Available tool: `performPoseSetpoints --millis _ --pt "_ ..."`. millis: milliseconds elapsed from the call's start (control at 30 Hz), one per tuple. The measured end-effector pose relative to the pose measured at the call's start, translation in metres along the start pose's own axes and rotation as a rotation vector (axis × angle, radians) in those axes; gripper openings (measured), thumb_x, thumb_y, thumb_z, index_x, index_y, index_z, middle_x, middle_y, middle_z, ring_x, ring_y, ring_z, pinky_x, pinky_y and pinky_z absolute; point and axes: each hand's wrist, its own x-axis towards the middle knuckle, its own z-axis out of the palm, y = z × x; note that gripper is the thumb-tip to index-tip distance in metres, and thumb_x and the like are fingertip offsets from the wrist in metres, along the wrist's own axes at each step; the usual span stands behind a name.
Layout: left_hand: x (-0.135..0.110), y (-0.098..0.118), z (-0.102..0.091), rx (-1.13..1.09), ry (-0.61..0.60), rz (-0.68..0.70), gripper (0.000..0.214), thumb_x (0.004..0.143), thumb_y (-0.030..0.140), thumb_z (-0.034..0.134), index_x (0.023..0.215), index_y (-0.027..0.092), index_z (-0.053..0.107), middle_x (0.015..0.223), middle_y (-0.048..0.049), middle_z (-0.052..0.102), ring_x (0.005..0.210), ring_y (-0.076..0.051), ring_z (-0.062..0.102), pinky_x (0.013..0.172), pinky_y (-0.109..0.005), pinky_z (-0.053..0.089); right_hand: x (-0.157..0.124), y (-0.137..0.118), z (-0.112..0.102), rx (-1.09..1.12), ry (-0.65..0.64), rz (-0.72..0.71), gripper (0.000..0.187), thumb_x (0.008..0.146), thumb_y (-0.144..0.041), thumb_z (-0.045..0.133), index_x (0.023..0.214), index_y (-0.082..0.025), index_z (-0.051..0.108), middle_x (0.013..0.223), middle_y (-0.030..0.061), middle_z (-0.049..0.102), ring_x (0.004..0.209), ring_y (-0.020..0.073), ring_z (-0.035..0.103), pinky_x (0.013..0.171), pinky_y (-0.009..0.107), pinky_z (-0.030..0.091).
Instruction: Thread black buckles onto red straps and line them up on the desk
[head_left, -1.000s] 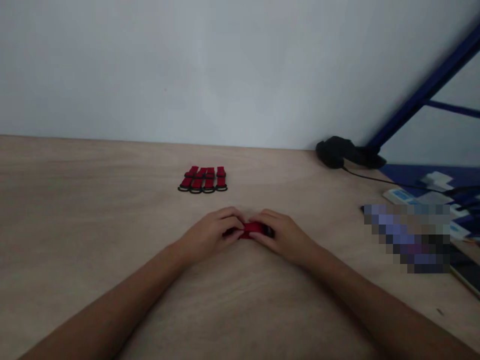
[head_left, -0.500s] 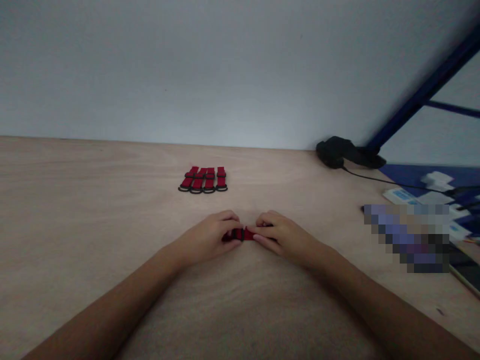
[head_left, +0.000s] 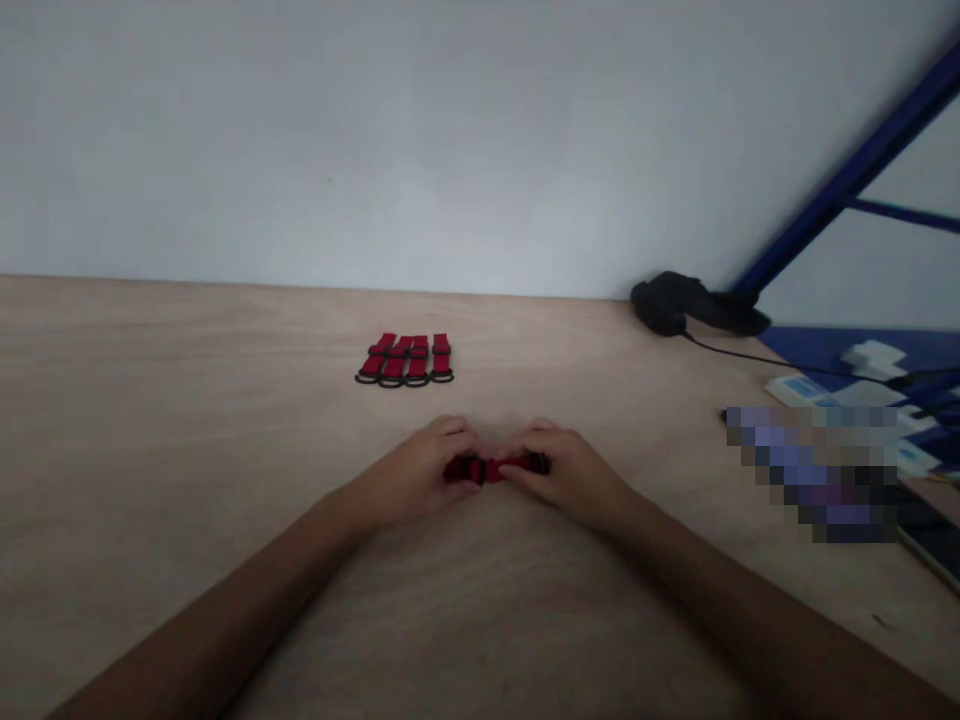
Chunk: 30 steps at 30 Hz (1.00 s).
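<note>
Between my two hands lies a short red webbing strap [head_left: 492,470] with black hardware, low over the wooden table. My left hand [head_left: 429,468] is closed on the strap's left part, thumb below and fingers above, beside a black buckle [head_left: 477,470]. My right hand [head_left: 564,464] pinches the strap's right part, its thumb in front; a dark piece shows inside that palm. Much of the strap is hidden by fingers. Farther back, several similar red straps [head_left: 405,358] lie side by side, each with a black slider and a black D-shaped ring at the near end.
The wooden table [head_left: 187,400] meets a pale wall [head_left: 375,150] at the back. A black device [head_left: 686,303] with a cable sits at the back right. White boxes [head_left: 874,358], a dark phone-like slab [head_left: 930,530] and a pixelated patch are at the right.
My right hand has shifted its grip on the strap, and more red and a dark piece now show inside it. My left hand stays nearly in place.
</note>
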Motion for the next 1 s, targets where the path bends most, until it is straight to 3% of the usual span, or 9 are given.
performPoseSetpoints --millis 67,233,433,600,1000 --pt "0.000 -0.001 -0.001 -0.001 0.010 -0.002 0.014 0.083 0.019 0.063 0.097 0.018 0.066 0.096 -0.0053 0.063 0.098 -0.022 0.056 0.089 -0.035 0.045 0.000 0.000 0.000 -0.004 -0.005 -0.021 0.017 0.079 -0.011 0.069 0.092 -0.020 0.073 0.083 0.0032 0.070 0.079 0.0169 0.062 0.072 0.028 0.048" --pt "-0.002 -0.006 -0.006 -0.169 -0.059 -0.055 0.029 0.086 0.017 0.058 0.115 0.022 0.062 0.111 -0.0033 0.068 0.099 -0.018 0.062 0.089 -0.031 0.046 0.000 0.000 0.000 -0.021 0.019 -0.029 0.016 0.080 -0.012 0.068 0.092 -0.021 0.073 0.084 0.0033 0.070 0.078 0.0168 0.061 0.072 0.028 0.048" --pt "-0.003 -0.010 -0.009 -0.173 -0.066 -0.131 0.014 0.085 0.020 0.061 0.098 0.018 0.066 0.091 -0.0016 0.070 0.083 -0.016 0.064 0.075 -0.025 0.047 0.000 -0.001 0.001 -0.063 0.052 -0.053 0.016 0.080 -0.014 0.069 0.092 -0.023 0.074 0.079 0.0030 0.070 0.075 0.0172 0.060 0.071 0.029 0.046" --pt "-0.002 -0.011 -0.003 -0.235 -0.069 -0.100 0.015 0.085 0.024 0.062 0.097 0.017 0.068 0.089 -0.0018 0.071 0.081 -0.016 0.065 0.074 -0.024 0.048 -0.001 0.000 0.000 -0.062 0.075 -0.081 0.012 0.078 -0.014 0.071 0.088 -0.019 0.075 0.077 0.0041 0.069 0.077 0.0181 0.059 0.073 0.032 0.045" --pt "-0.001 -0.013 0.000 -0.368 -0.079 -0.110 0.013 0.080 0.023 0.068 0.091 0.016 0.070 0.085 -0.0012 0.072 0.079 -0.015 0.065 0.072 -0.024 0.049 0.002 0.002 0.000 0.011 -0.062 -0.167 0.010 0.084 -0.017 0.067 0.089 -0.023 0.074 0.078 0.0022 0.073 0.077 0.0177 0.055 0.075 0.031 0.043"
